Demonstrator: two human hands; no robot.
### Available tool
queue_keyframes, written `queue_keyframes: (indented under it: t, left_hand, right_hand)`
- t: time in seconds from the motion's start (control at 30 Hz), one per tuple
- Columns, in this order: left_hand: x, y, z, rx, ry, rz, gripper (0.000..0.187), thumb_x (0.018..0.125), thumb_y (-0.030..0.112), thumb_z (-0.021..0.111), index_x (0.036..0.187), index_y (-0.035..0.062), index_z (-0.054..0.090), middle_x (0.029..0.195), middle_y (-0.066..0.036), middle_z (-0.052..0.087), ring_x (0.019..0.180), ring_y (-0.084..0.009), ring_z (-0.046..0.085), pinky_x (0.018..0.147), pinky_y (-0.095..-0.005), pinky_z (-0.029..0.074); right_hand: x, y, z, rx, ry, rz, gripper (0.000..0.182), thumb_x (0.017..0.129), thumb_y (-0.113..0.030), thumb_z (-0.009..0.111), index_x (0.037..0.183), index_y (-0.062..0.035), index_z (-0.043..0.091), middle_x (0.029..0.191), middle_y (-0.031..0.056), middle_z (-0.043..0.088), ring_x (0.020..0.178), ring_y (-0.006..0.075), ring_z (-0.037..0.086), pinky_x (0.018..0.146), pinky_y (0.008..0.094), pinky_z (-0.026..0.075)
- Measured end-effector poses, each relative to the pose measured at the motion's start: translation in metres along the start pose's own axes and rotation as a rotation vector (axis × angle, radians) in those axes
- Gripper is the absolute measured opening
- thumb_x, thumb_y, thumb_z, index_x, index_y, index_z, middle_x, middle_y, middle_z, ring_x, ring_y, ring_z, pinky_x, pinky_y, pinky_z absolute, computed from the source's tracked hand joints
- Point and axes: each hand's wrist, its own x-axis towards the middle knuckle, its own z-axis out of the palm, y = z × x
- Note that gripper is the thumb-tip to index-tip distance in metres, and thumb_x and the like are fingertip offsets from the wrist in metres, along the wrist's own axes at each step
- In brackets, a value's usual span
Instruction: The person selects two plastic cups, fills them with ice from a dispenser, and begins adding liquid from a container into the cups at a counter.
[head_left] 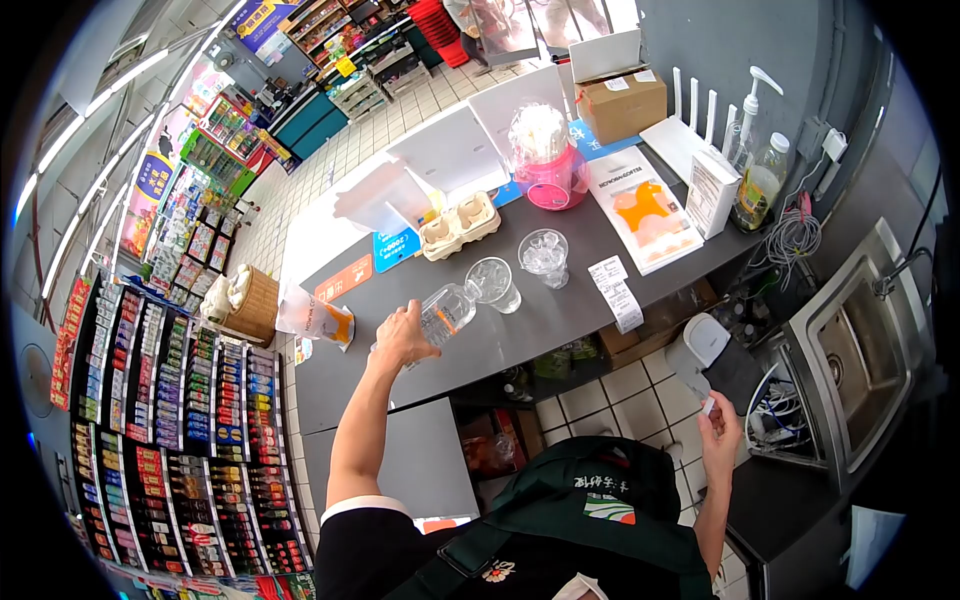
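My left hand (403, 334) is wrapped round a clear plastic bottle (447, 313) with an orange mark on its label. The bottle lies tilted over, its neck at the rim of a clear plastic cup (495, 286) that has liquid in it. Just to the right stands a second clear cup (544, 257), filled with ice. My right hand (719, 436) is off the counter's front edge, fingers pinched on a small white cap (709, 405).
On the grey counter (400, 372) are a cardboard cup carrier (459, 226), a pink tub of wrapped straws (549, 170), a paper receipt (616, 293) and an orange-printed bag (645, 210). A bottle (761, 185) and white router stand right. A steel sink (868, 350) is beyond.
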Motion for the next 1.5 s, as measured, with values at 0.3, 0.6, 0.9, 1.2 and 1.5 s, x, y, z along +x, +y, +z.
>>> queue_keyframes:
  t: [0.3,0.6,0.9,1.2,1.5]
  left_hand:
    - [0.001,0.000,0.000,-0.002,-0.002,0.001,0.090,0.047,0.036,0.084,0.121,0.0016,0.045,0.103,-0.019,0.059,0.098,-0.0348,0.059,0.085,-0.0403,0.049]
    - [0.000,0.000,-0.002,-0.007,-0.012,-0.008,0.090,0.047,0.036,0.084,0.121,0.0021,0.044,0.104,-0.019,0.059,0.099,-0.0344,0.059,0.085,-0.0404,0.049]
    - [-0.004,0.007,-0.014,0.055,0.022,0.077,0.087,0.047,0.035,0.085,0.117,0.0029,0.045,0.103,-0.019,0.058,0.100,-0.0357,0.058,0.086,-0.0412,0.049]
    - [-0.007,0.008,-0.013,0.021,0.041,0.048,0.077,0.050,0.027,0.087,0.114,0.0047,0.051,0.111,-0.016,0.057,0.103,-0.0337,0.056,0.086,-0.0415,0.047]
    - [-0.001,-0.021,0.077,-0.336,0.177,0.011,0.097,0.046,0.035,0.085,0.126,0.0010,0.040,0.111,-0.022,0.058,0.104,-0.0361,0.057,0.088,-0.0395,0.047]
  right_hand:
    - [0.000,0.001,0.001,-0.010,0.001,-0.015,0.038,0.080,0.001,0.060,0.118,-0.0012,0.055,0.100,0.0073,0.060,0.081,0.0106,0.053,0.073,0.0248,0.045]
    - [0.001,0.001,0.003,-0.021,-0.006,0.001,0.038,0.080,0.001,0.060,0.118,-0.0011,0.055,0.100,0.0072,0.060,0.081,0.0106,0.053,0.073,0.0248,0.045]
    - [0.000,0.001,0.005,-0.018,-0.003,-0.008,0.037,0.080,0.000,0.060,0.117,-0.0007,0.056,0.099,0.0061,0.059,0.081,0.0110,0.053,0.073,0.0243,0.045]
    - [0.000,0.000,0.007,-0.031,-0.010,0.025,0.036,0.080,0.000,0.060,0.116,-0.0008,0.055,0.096,0.0053,0.057,0.080,0.0111,0.052,0.073,0.0244,0.045]
    - [0.002,-0.001,0.010,-0.039,-0.030,0.018,0.037,0.080,0.000,0.060,0.117,-0.0004,0.055,0.096,0.0050,0.059,0.079,0.0113,0.053,0.073,0.0250,0.045]
